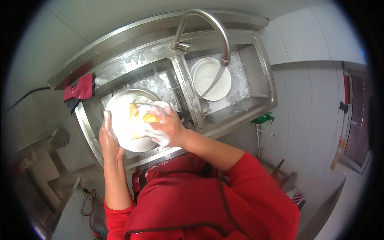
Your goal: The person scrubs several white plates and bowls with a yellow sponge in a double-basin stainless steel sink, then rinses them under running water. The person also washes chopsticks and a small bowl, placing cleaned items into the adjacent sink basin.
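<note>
My left hand (109,139) grips the left rim of a white plate (120,112), tilted over the left sink basin. Covered in suds, my right hand (165,123) is closed around a yellow sponge (151,118) and presses it on the plate's face. More white dishware (147,92) shows behind the held plate, partly hidden. In the right basin a stack of white plates (213,79) lies in foamy water, with a stream falling on it from the curved metal faucet (226,45).
A stainless steel divider (187,87) separates the two basins. Red and black cloths or gloves (81,90) hang over the left basin's corner. A green plastic bottle (263,118) is beyond the sink's right front edge. White tiled wall (297,87) stands at the right.
</note>
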`<state>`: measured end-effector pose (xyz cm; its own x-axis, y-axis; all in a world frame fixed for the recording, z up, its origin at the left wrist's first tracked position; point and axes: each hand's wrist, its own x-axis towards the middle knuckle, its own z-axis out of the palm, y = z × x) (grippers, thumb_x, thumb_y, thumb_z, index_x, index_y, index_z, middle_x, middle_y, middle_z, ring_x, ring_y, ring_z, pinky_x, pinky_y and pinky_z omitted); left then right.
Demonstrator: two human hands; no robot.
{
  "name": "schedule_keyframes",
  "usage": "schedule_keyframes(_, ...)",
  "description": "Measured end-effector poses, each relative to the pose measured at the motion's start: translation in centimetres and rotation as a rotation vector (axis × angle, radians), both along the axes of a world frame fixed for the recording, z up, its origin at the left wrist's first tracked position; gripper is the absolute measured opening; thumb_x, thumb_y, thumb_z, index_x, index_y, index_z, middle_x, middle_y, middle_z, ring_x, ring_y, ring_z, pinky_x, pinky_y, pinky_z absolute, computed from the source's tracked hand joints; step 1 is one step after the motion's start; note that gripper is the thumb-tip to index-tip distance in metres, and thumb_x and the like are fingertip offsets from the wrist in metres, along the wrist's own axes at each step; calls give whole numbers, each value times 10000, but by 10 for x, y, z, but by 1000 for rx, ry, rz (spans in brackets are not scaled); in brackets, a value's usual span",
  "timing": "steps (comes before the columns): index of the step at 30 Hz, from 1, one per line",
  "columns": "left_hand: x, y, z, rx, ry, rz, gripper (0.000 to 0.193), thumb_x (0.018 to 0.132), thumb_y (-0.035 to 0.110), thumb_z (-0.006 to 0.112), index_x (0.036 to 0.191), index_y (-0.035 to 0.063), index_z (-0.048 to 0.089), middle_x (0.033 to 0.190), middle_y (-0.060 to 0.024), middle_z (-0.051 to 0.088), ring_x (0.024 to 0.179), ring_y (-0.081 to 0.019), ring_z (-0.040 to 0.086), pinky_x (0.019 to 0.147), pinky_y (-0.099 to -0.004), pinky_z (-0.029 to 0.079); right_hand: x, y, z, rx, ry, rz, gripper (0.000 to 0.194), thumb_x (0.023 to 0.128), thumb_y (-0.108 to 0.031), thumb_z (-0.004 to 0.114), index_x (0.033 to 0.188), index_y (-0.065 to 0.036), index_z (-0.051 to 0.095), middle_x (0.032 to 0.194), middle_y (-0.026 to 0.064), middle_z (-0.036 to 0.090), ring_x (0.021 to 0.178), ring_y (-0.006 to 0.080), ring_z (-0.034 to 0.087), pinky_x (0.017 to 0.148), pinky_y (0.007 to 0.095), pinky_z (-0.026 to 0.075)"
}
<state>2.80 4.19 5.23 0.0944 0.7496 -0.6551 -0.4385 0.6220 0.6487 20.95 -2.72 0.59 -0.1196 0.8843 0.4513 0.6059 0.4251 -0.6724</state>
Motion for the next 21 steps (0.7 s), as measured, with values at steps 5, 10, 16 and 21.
schedule_keyframes(5, 31, -2, 16, 70, 7, -284, 386, 940, 270, 590, 1156, -51, 575, 1092, -98, 642, 947, -183, 631, 841, -321, 510, 54, -30, 15, 67, 22, -376, 384, 684, -20, 662, 1049, -142, 657, 1180, 118, 568, 1067, 305, 536, 916, 416, 421)
schedule_keyframes(10, 99, 3, 71, 460, 223, -1022, 280, 855, 219, 698, 1024, -3, 667, 891, -55, 684, 753, -131, 627, 671, -290, 512, 118, -110, 23, -153, 894, -901, 346, 941, -155, 556, 1228, 37, 540, 1124, 85, 604, 988, 144, 576, 874, 272, 462)
schedule_keyframes(16, 222, -15, 31, 1569, 499, -1586, 142, 809, 133, 620, 913, 36, 624, 825, -157, 654, 767, -361, 627, 662, -418, 506, 151, -156, 31, -85, 961, -1168, 357, 946, -197, 545, 1209, 45, 548, 1087, 92, 619, 955, 161, 583, 853, 285, 465)
schedule_keyframes(21, 275, -22, -51, 1519, 655, -1808, 187, 725, 92, 610, 911, 87, 627, 865, -130, 661, 849, -329, 640, 702, -414, 515, 151, -179, 33, -124, 937, -1201, 347, 939, -210, 547, 1170, 48, 569, 1062, 108, 621, 934, 175, 585, 823, 295, 471)
